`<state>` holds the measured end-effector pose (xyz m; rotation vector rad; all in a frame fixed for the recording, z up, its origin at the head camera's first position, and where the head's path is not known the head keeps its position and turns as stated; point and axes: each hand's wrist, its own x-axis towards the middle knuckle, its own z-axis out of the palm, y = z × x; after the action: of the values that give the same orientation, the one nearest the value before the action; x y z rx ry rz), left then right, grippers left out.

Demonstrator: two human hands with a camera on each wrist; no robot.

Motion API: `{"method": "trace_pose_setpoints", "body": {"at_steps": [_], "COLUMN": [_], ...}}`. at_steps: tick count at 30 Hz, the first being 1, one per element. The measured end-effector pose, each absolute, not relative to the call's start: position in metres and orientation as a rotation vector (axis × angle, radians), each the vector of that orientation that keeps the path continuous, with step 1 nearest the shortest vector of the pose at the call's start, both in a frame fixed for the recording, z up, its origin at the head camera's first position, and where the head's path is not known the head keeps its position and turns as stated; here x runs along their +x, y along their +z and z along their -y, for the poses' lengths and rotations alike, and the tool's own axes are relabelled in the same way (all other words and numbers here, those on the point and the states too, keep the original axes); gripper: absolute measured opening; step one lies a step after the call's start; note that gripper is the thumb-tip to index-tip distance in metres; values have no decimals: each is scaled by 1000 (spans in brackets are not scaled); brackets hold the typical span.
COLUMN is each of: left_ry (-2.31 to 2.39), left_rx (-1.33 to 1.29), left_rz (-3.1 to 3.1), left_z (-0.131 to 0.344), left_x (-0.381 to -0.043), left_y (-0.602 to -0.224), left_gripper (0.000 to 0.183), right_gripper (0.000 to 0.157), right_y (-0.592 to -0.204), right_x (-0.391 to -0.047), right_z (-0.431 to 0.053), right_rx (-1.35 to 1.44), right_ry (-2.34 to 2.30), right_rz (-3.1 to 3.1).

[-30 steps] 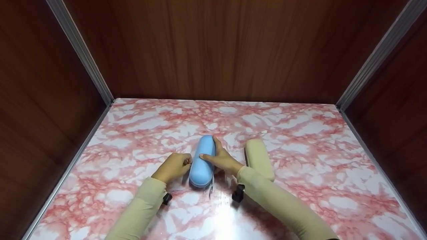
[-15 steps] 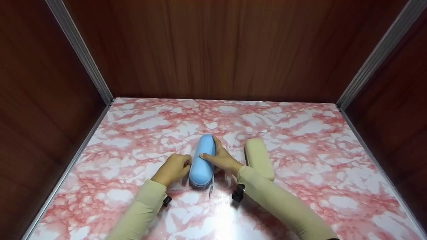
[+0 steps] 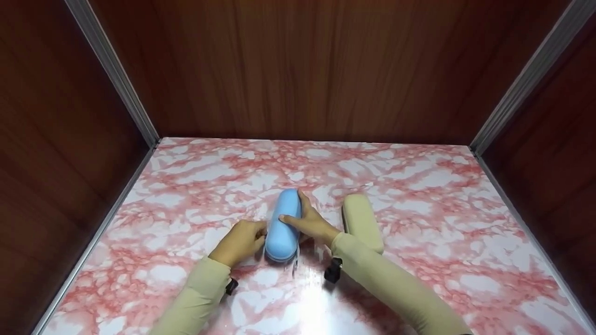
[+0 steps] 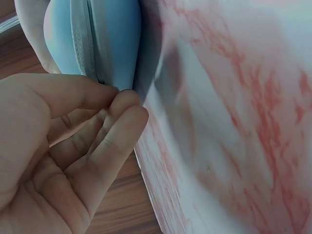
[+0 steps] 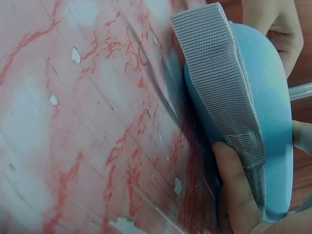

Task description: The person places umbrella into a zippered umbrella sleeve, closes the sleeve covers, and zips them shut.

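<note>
A light blue zippered hard case (image 3: 282, 239) lies lengthwise on the table. My right hand (image 3: 315, 226) grips its right side, thumb over the top. In the right wrist view a grey woven strap (image 5: 209, 63) runs along the side, with fingers (image 5: 234, 180) against the case below it. At the left side, my left hand (image 3: 238, 243) pinches thumb and fingertips together at the grey zipper (image 4: 84, 41). The zipper pull is hidden between those fingertips. A narrow dark gap shows between the zipper tapes in the left wrist view.
A beige oblong case (image 3: 363, 222) lies right of the blue one, partly behind the right sleeve. Beneath everything is a red-and-white marbled table (image 3: 419, 190). Dark wood panels (image 3: 298, 70) with metal edging stand at the back and both sides.
My left hand has slid slightly toward me along the blue case's left side. The right hand, the blue case and the beige case stay where they were.
</note>
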<state>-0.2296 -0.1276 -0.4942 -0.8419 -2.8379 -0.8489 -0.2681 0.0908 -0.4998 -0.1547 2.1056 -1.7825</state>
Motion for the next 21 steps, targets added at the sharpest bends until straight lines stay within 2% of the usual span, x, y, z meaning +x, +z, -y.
{"method": "trace_pose_setpoints", "body": {"at_steps": [6,21], "left_ry": [-824,-871], "left_rx": [-845,-867], "left_rz": [2816,2861], "left_z": [127,135], "left_x": [-229,-218], "left_y": [-495,-495], "left_gripper": [24,19], "right_gripper": [105,107], "right_y": [-499,-499], "right_x": [-268,-267], "right_z": [-93,-91], "right_rx": [-211,-145], "right_ry": [-1715,-1784], "right_rz": [-2192,-2096]}}
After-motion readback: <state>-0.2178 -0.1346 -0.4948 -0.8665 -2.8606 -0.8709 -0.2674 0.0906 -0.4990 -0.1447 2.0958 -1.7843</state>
